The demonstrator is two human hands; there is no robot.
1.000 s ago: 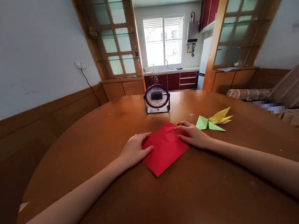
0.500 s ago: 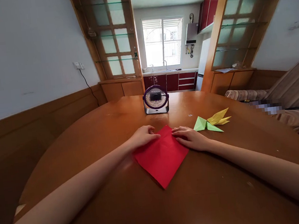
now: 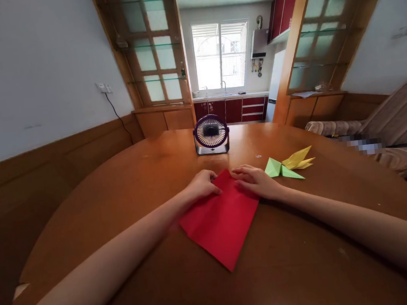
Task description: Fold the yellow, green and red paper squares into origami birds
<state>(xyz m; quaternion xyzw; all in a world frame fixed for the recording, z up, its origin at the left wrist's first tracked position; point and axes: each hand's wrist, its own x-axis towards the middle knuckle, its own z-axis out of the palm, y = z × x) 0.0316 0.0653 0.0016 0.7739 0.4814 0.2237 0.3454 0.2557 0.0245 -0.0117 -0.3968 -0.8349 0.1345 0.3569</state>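
A red sheet of paper (image 3: 223, 225) lies in a diamond shape on the wooden table, one corner pointing towards me. Its near part looks slightly raised. My left hand (image 3: 204, 184) grips the upper left edge, thumb on top and fingers curled at the rim. At the upper right edge my right hand (image 3: 257, 181) holds the paper close to the far corner, thumb on its face. The undersides of both grips are hidden. Just right of that hand sit a light green folded paper piece (image 3: 274, 168) and a yellow one (image 3: 298, 158), touching each other.
A small purple fan (image 3: 210, 133) stands on the round wooden table (image 3: 119, 180) beyond the paper. A striped sofa (image 3: 399, 112) is at the right. Behind the table are wooden cabinets (image 3: 164, 120) and a kitchen with a window (image 3: 220, 56).
The red paper's near corner has shifted towards me and slightly right, and the sheet looks larger and a little lifted. My left hand has moved slightly right; my right hand has shifted slightly left.
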